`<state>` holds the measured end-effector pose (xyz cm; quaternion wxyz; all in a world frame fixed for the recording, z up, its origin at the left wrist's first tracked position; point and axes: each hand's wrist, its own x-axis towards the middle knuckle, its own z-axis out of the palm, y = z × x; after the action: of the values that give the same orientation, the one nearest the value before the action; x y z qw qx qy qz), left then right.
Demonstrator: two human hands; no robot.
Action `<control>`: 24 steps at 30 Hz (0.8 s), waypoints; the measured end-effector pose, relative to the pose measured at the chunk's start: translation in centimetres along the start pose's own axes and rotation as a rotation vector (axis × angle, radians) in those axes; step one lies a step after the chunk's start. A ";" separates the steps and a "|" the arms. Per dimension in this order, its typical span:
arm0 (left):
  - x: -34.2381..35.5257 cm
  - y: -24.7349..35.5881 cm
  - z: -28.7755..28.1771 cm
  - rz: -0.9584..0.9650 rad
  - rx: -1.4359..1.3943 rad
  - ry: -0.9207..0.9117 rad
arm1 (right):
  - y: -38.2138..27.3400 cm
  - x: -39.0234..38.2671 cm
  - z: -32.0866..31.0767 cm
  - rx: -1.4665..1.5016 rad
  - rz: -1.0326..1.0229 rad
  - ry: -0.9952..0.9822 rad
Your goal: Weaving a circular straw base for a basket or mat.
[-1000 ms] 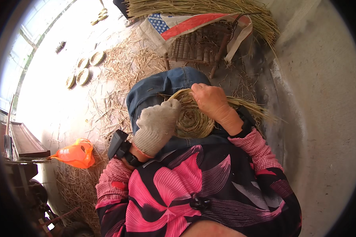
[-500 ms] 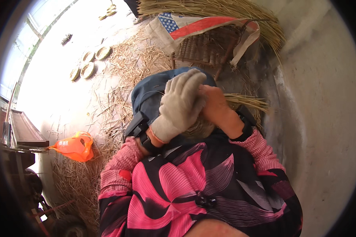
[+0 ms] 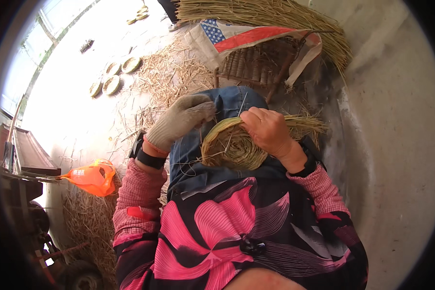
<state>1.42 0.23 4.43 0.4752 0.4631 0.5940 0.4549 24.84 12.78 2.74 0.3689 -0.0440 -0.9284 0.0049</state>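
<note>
Straw basket [image 3: 244, 151], round and coiled, sits on the denim-covered lap [image 3: 181, 151], opening turned up toward the viewer. Right hand [image 3: 268, 129], bare, grasps its upper-right rim, thumb and fingers pinched over the edge. Left hand [image 3: 188, 118], gloved, is apart from the basket, off its upper-left side; fingers curled, cannot tell if they pinch anything, though a thin strand shows just below them. Right hand is clearly nearer: already touching, while left hand has a gap to the rim.

Key relation: thin pale needle [image 3: 243, 103] stands out past the far rim, just beside the right fingertips. Its long axis runs from far and slightly right to near and slightly left; a similar thin piece inside the bowl looks in line with it, but whether it's one rod is hidden at the rim. Exposed far end lies right of left hand, across a short span of denim. Straw ends [image 3: 307, 124] trail out rightward behind the right hand. Fine thread [image 3: 191, 169] loops on lap, left of basket.
</note>
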 end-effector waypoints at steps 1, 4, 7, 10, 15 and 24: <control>0.1 0.5 0.6 0.056 -0.017 0.040 | 0.0 0.1 0.1 -0.002 -0.007 -0.023; -0.5 2.0 2.5 0.492 0.734 0.147 | 0.1 0.1 0.4 -0.048 0.034 -0.100; -2.2 3.1 4.6 0.585 0.957 0.108 | 0.5 0.0 0.9 -0.003 0.076 -0.088; -3.7 3.5 6.7 0.492 1.241 -0.026 | 0.7 -0.1 1.2 0.077 0.127 -0.116; -4.8 4.2 7.1 0.459 1.366 -0.112 | 0.3 0.0 1.2 0.036 0.155 -0.080; -0.3 3.3 1.6 0.440 0.631 0.292 | -0.6 1.1 0.4 -0.010 -0.045 -0.003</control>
<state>3.42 0.62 7.47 0.1118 0.6326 0.6523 0.4023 23.70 12.30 3.26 0.3675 -0.0248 -0.9297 -0.0079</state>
